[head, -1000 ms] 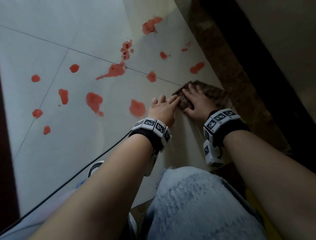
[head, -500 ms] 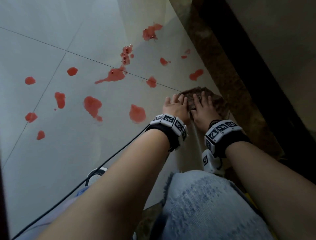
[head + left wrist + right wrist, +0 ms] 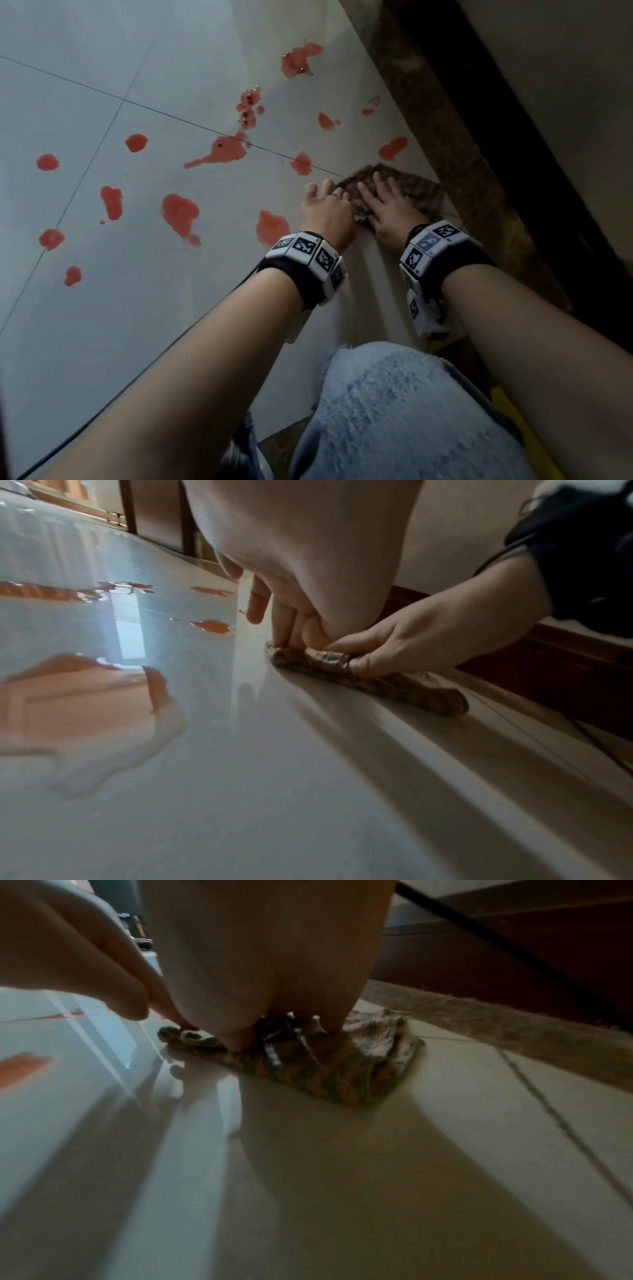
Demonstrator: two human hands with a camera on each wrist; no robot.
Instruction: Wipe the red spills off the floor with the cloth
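You have the cloth [image 3: 404, 193] lying bunched on the floor [image 3: 137, 325] close to the brown border strip [image 3: 455, 161] on the right, with no red under it that the pictures show; your right hand [image 3: 388, 212] lies flat on top of it with fingers spread and straight, pressing it down; your left hand [image 3: 327, 212] sits just beside, its fingertips curled down onto the cloth's near-left edge, pinching or tucking it as the left wrist view shows; judged from this, wiping has hardly begun, since the red spills [image 3: 180, 214] lie whole all over the tiles: one blob [image 3: 272, 226] just left of your left hand, a small one [image 3: 301, 163] just beyond the cloth on the grout line, another [image 3: 393, 148] near the border strip, a long splash [image 3: 222, 154] farther out, and scattered drops well off to the left and up toward the far end; so nearly all of it is left to do; for room, you have open tile to the left and ahead, but the border strip and the dark wall base [image 3: 513, 171] hem you in on the right; your knee [image 3: 394, 411] and a thin cable [image 3: 205, 325] sit behind your wrists, so sweeping leftward and forward looks the freest
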